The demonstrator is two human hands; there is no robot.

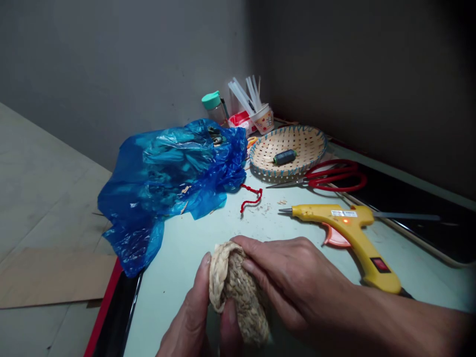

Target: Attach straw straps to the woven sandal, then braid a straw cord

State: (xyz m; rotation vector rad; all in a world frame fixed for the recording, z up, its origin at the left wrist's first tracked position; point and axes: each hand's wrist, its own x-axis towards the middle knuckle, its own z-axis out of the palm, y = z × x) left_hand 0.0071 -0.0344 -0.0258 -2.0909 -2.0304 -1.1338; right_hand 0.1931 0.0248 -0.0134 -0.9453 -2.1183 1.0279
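A braided straw piece (241, 292), curled over at its upper end into a loop, is held between both hands low in the view. My left hand (201, 317) pinches the pale rim of the loop from the left, thumb and a finger on either side of it. My right hand (297, 277) grips the upper right edge of the braid between thumb and fingers. Beyond the right hand lies a yellow hot glue gun (342, 223) on its side, its small orange light lit and a glue stick (409, 216) sticking out of its back.
A blue plastic bag (174, 168) fills the table's left side, with a red cord (253, 201) beside it. Behind are red-handled scissors (334, 177), a woven basket (308, 144) with a thread spool (284, 157), a cup of glue sticks (262, 119) and a green-lidded jar (213, 106).
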